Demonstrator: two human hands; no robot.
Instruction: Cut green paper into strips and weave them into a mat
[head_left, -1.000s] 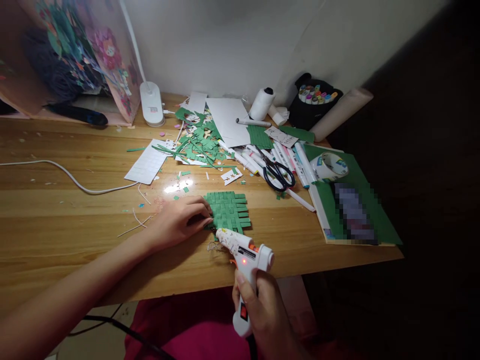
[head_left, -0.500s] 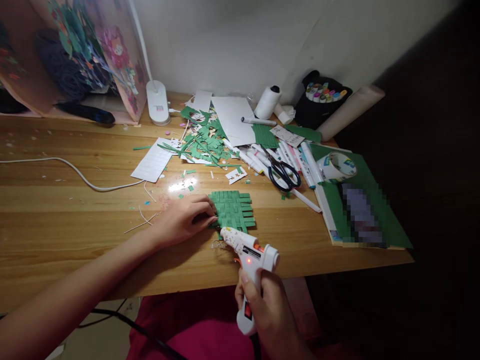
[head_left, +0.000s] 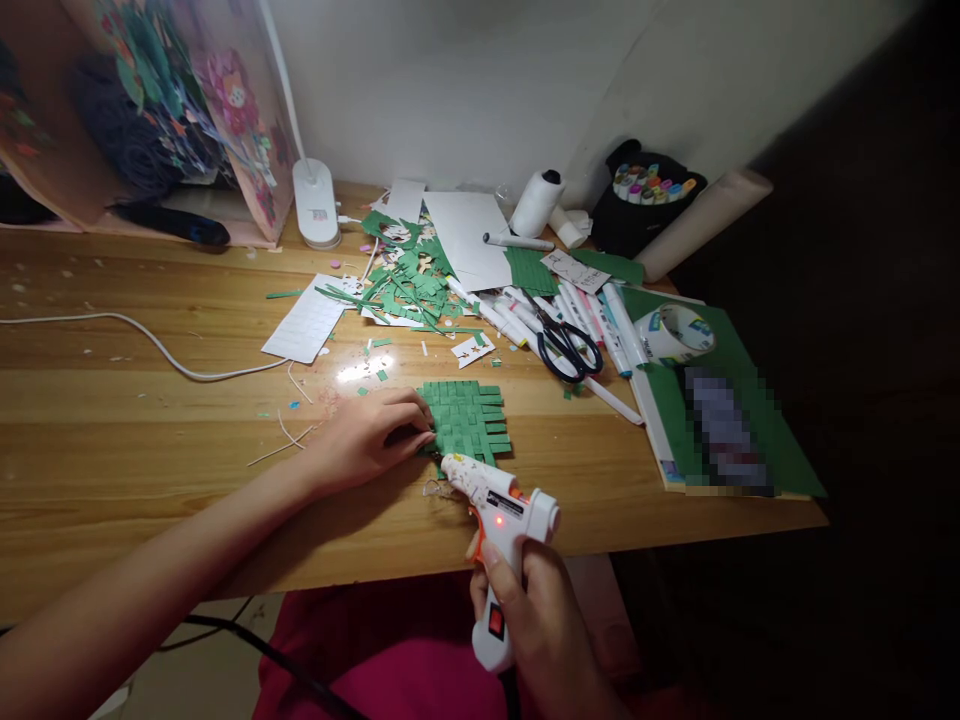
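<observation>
A woven mat of green paper strips (head_left: 466, 418) lies on the wooden desk, loose strip ends sticking out on its right side. My left hand (head_left: 382, 430) rests at the mat's left edge, thumb and fingers pinched together on it. A white hot glue gun (head_left: 491, 500) with a lit red light and an orange trigger is gripped in my right hand (head_left: 536, 610). Its nozzle points at the mat's lower left edge, close to my left fingertips. Whether the tip touches the paper I cannot tell. Thin glue strings hang under the nozzle.
Green paper scraps (head_left: 416, 285) and white sheets (head_left: 469, 235) cover the back. Black-handled scissors (head_left: 568, 350) lie on several markers (head_left: 517, 315). A tape roll (head_left: 675, 333) rests on a green sheet at right. A white cable (head_left: 150, 335) crosses the left side, near a lamp base (head_left: 316, 205).
More of the glue gun's orange trigger shows now, as my right index finger has shifted slightly. My left hand and the woven mat stay in place.
</observation>
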